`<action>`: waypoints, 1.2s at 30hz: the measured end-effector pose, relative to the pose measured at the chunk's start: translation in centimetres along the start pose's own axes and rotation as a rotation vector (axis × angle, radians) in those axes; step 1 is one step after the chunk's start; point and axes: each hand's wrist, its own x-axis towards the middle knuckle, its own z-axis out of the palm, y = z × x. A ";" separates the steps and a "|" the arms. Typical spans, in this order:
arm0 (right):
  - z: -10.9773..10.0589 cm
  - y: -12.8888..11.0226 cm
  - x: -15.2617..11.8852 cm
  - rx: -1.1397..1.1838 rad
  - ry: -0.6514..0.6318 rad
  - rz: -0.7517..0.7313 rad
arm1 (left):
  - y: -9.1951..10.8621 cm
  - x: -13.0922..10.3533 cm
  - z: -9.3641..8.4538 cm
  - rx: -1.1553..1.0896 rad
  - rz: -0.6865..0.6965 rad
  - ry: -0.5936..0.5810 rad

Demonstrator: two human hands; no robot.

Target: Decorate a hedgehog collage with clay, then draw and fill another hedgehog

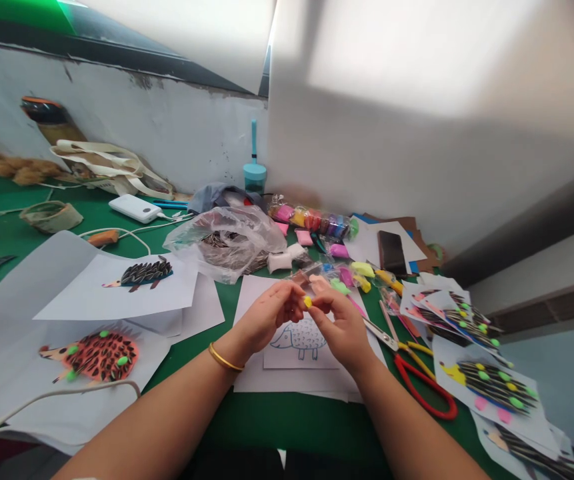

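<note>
Yellow lump [307, 302], one, small, pinched between thumb and forefinger of the right hand [343, 327], above the papers on the green bench [317, 427]; left hand [267, 319] at the lump's 9 o'clock, fingers curled close, whether they grip it cannot be told. From the lump outward: at 6 o'clock, hedgehog drawing [301, 341], blue-lined, on white paper, partly hidden by the right hand; at 4 o'clock, scissors [434, 408], red and yellow handles; at 2 o'clock, dark phone [391, 252]; at 12 o'clock, row of multicoloured packets [317, 223]; at 10 o'clock, clear plastic bag [257, 233], dark contents.
</note>
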 end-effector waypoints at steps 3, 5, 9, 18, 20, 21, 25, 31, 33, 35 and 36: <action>0.1 0.4 -0.1 0.136 -0.003 0.149 | 0.1 0.0 0.0 -0.062 -0.016 -0.011; 0.2 0.2 -0.2 0.192 -0.033 0.190 | 0.2 0.0 0.0 -0.110 -0.053 -0.015; 0.4 -0.6 -0.4 0.162 -0.105 0.166 | 0.1 0.1 -0.1 -0.159 -0.119 -0.009; 0.5 1.8 -0.1 0.341 0.038 0.281 | 0.2 0.0 0.4 -0.085 -0.087 0.017; 0.6 1.7 -0.1 0.399 -0.016 0.325 | -0.1 0.0 0.5 0.072 0.009 0.028; 0.7 1.6 -0.2 0.421 -0.047 0.344 | -0.2 0.0 0.5 0.154 0.056 0.024; 0.7 1.0 -0.3 0.446 -0.088 0.393 | -0.5 0.3 0.2 0.328 0.155 0.123; 0.2 0.6 -0.3 0.174 -0.071 0.144 | -0.5 0.4 -0.6 0.352 0.052 0.176; 0.1 0.3 -0.3 0.082 -0.109 0.066 | -0.7 0.3 -0.6 0.367 0.018 0.102; 0.1 0.1 -0.2 0.039 -0.109 0.030 | -0.9 0.2 -0.5 0.358 -0.015 0.056; 0.0 0.1 -0.2 0.033 -0.102 0.017 | -0.9 0.2 -0.4 0.341 -0.025 0.055</action>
